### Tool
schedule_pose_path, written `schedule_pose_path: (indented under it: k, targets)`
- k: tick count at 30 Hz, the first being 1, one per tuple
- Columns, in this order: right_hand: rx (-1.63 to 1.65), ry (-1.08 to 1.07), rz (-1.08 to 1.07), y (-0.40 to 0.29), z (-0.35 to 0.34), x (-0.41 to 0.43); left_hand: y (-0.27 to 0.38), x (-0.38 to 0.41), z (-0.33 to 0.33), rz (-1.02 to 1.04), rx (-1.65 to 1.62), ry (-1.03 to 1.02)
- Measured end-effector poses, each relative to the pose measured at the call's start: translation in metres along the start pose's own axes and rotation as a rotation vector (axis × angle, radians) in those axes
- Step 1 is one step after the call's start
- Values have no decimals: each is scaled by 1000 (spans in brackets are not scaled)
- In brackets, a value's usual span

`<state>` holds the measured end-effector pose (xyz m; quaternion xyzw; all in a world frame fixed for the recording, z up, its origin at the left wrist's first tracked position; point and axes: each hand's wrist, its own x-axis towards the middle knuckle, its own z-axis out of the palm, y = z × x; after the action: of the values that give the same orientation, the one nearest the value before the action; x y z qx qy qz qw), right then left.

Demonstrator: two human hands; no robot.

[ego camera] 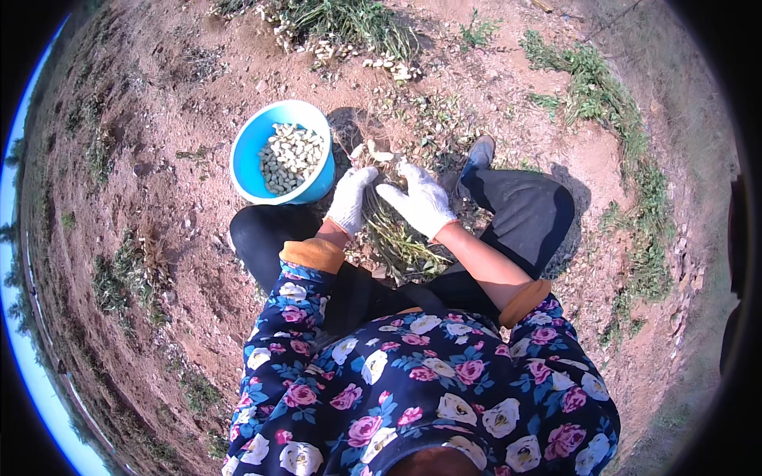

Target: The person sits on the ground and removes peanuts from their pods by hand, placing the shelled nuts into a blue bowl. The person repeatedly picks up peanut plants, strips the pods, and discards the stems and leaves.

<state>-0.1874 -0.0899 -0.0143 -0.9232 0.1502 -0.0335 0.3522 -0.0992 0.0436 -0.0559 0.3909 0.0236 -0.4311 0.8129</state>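
Between my gloved hands is a pulled peanut plant, its pale pods (375, 153) and thin roots (369, 126) pointing away from me. Its leafy stems (411, 244) trail back toward my lap. My left hand (352, 199), in a white knit glove, closes around the plant near the pods. Just across from it, my right hand (421, 199), gloved alike, has its thumb apart and its fingertips by the pods and roots; whether it grips anything is unclear. A blue plastic bucket (244, 153) stands beyond my left knee, partly filled with peanuts (292, 157).
Farther out lies a heap of peanut plants (351, 21) with pods (396, 66) along its near edge. A strip of green plants (634, 149) runs down the right side. My bent legs (524, 208) flank the work area. Reddish soil (178, 119) with leaf litter surrounds me.
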Motion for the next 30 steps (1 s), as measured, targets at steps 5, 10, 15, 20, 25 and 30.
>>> schedule_pose_path:
  k: [5, 10, 15, 20, 25, 30]
  targets:
    - [27, -34, -101, 8, 46, -44, -1, -21, 14, 68, -95, 14]
    - [276, 87, -78, -11, 27, -56, 15, -37, 24, 52, 110, 74]
    - [1469, 162, 687, 8, 13, -25, 32, -53, 50, 35, 185, 82]
    - [1771, -106, 423, -6, 14, -12, 28, -62, 67, 65, 205, 78]
    - [1401, 133, 323, -14, 10, -18, 21, -64, 61, 82, 286, 115]
    - [551, 420, -290, -22, 14, -23, 4, -57, 35, 174, 246, 121]
